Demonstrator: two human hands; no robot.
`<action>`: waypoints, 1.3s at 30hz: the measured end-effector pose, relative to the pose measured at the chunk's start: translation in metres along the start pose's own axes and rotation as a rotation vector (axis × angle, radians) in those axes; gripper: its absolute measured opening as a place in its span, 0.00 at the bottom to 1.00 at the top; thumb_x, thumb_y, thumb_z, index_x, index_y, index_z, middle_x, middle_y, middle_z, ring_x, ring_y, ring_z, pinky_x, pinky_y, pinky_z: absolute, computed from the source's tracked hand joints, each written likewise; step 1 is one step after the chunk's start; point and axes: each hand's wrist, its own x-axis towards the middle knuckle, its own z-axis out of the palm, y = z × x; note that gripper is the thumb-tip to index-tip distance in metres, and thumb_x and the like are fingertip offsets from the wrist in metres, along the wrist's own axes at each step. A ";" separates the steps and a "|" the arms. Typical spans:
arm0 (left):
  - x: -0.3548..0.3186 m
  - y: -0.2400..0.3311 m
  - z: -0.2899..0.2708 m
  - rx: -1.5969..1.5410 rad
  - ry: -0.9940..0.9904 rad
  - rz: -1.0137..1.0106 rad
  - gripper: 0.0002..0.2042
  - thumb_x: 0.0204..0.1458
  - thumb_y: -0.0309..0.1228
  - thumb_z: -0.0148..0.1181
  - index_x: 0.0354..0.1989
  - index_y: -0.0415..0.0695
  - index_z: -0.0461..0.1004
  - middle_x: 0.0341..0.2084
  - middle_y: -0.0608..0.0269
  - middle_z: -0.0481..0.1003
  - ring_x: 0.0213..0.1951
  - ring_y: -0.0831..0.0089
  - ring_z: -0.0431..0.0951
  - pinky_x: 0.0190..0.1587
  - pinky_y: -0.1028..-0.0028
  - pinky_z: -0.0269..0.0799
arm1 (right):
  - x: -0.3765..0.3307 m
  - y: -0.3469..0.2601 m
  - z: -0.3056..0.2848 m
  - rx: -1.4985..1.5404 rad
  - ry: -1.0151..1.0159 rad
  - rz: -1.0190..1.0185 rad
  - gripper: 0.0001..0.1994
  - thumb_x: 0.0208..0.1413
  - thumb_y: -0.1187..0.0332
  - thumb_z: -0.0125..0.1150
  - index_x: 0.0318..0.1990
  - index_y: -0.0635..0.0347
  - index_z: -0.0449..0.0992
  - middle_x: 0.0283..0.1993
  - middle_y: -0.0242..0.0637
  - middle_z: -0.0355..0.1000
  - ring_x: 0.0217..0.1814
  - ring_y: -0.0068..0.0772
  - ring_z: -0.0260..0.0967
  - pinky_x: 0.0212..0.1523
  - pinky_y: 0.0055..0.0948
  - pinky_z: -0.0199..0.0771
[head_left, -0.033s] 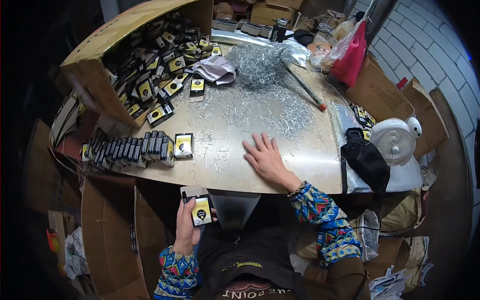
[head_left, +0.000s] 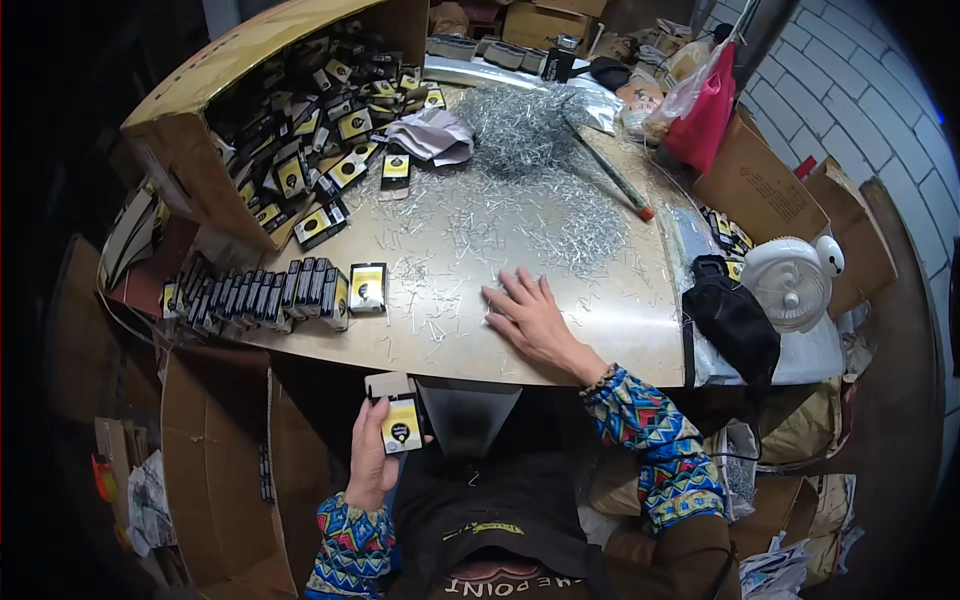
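Head view, small yellow-and-black card box [head_left: 401, 427]: held just before the shiny tan tabletop [head_left: 625, 325], long side pointed toward it.
Left grip [head_left: 370, 462]: pinched around box.
Right grip [head_left: 533, 322]: spread flat, nearer loose silver metal pins [head_left: 580, 235].

On the counter [head_left: 630, 325], bare surface lies open rightward of the right hand [head_left: 528, 322], up to the black bag [head_left: 732, 322]. Ahead, the wire heap [head_left: 515, 130] and stick [head_left: 612, 175] bar a low path; leftward, beyond stray wires [head_left: 412, 270], the box row [head_left: 275, 295] blocks passage.
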 end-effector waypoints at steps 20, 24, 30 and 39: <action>-0.007 -0.126 -0.052 0.388 -0.017 -0.288 0.11 0.55 0.26 0.56 0.47 0.42 0.70 0.33 0.68 0.73 0.37 0.81 0.71 0.36 0.81 0.65 | -0.031 -0.111 0.034 0.074 0.164 0.021 0.21 0.64 0.66 0.51 0.59 0.74 0.64 0.64 0.59 0.60 0.70 0.59 0.54 0.68 0.51 0.54; -0.013 -0.128 -0.043 0.156 0.070 -0.315 0.08 0.54 0.24 0.55 0.43 0.45 0.70 0.32 0.71 0.74 0.33 0.86 0.71 0.26 0.84 0.60 | -0.061 -0.131 0.007 0.120 0.075 0.052 0.21 0.62 0.70 0.52 0.58 0.77 0.64 0.63 0.61 0.61 0.68 0.61 0.55 0.67 0.48 0.58; -0.019 -0.126 -0.043 0.138 0.031 -0.283 0.12 0.53 0.23 0.53 0.46 0.41 0.70 0.36 0.68 0.74 0.36 0.81 0.73 0.40 0.79 0.70 | -0.085 -0.123 -0.036 0.676 0.029 0.184 0.16 0.50 0.83 0.52 0.46 0.62 0.77 0.51 0.46 0.75 0.50 0.50 0.73 0.51 0.35 0.73; -0.026 -0.141 -0.043 1.226 -0.062 0.329 0.27 0.44 0.32 0.68 0.49 0.37 0.60 0.40 0.40 0.72 0.44 0.41 0.75 0.44 0.55 0.72 | -0.123 -0.137 0.036 0.230 -0.161 -0.091 0.15 0.43 0.76 0.60 0.42 0.62 0.75 0.40 0.39 0.70 0.43 0.46 0.66 0.43 0.39 0.69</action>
